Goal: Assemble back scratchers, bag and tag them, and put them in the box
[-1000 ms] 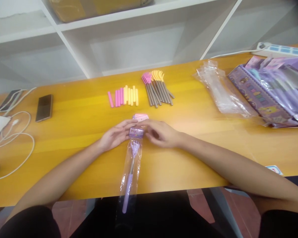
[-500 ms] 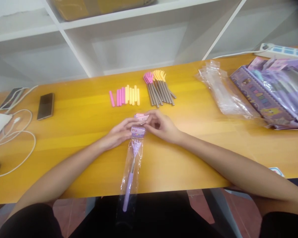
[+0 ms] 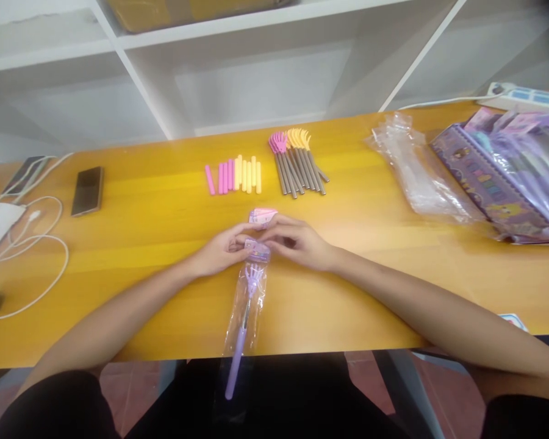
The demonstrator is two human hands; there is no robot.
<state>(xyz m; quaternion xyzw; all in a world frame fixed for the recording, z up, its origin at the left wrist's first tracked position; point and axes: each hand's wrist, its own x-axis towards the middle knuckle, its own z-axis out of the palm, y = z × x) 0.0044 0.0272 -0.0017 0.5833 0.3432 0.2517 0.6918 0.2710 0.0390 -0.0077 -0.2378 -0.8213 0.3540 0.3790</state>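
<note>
A purple back scratcher (image 3: 239,356) lies inside a clear plastic bag (image 3: 258,317), its lower end hanging past the table edge. At the top of the bag is a purple header card (image 3: 258,252). My left hand (image 3: 218,251) pinches this card at its left side, thumb in front. The fingers of my right hand (image 3: 301,242) are closed at the card's upper right edge, close to my left fingertips. Just beyond the fingers lies a small stack of pink cards (image 3: 261,215), partly covered by my right hand.
Pink tubes (image 3: 224,177) and yellow tubes (image 3: 248,175) lie beside metal-handled scratcher heads (image 3: 297,161). Empty plastic bags (image 3: 416,174) and a purple display box (image 3: 489,183) of packed items are on the right. A phone (image 3: 87,191) and white cables (image 3: 50,244) lie left.
The header card and bagged back scratcher have shifted slightly down in view. My right fingers have moved from the pink card stack to the header card, beside my left fingers.
</note>
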